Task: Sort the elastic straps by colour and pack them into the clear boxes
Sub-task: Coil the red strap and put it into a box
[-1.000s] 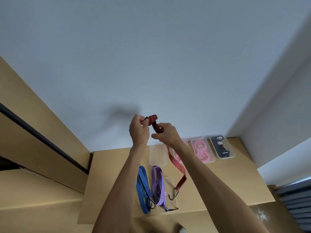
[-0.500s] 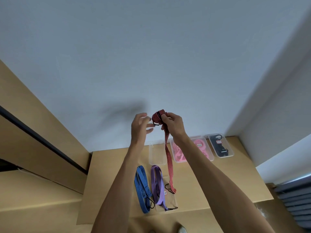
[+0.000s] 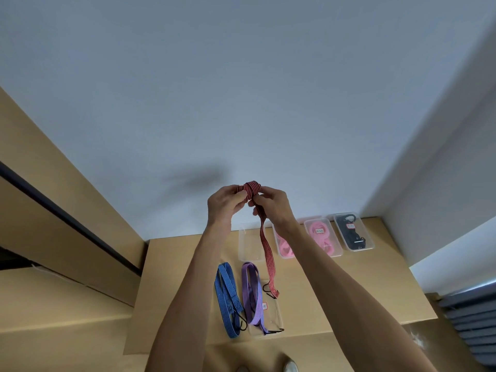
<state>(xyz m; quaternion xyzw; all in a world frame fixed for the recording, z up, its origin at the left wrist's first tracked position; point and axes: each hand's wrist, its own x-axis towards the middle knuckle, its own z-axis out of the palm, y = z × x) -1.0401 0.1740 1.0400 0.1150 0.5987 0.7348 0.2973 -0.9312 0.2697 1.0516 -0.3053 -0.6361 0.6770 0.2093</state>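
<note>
Overhead, your left hand [image 3: 225, 202] and right hand [image 3: 271, 204] meet high above the table [image 3: 335, 285], both closed on the red strap [image 3: 265, 245]. Its upper part is wound into a small coil pinched between your two sets of fingertips, the left gripping the coil's left side, the right gripping its right side and the point where the tail leaves it. From there the loose tail hangs straight down in front of the empty clear box [image 3: 251, 242] and ends in a black hook just above the table, near the top of the lid [image 3: 271, 315].

On the table, nearest you, the blue strap [image 3: 226, 299] lies folded lengthwise on the bare wood, its black hook at the near end. Just beside it on the right, the purple strap [image 3: 252, 294] lies folded the same way, its near end and hook resting on the lid, a flat clear piece bearing a small label.

Along the far edge, against the wall [image 3: 241, 89], four clear boxes stand in a row. The leftmost is the empty one. Next, partly hidden by your right forearm, is a box with a pink strap [image 3: 284, 245]. To its right stands a second pink box [image 3: 323, 236], labelled, and at the far right the black strap's box [image 3: 354, 232], also labelled. The boxes stand close together, touching or nearly so.
</note>
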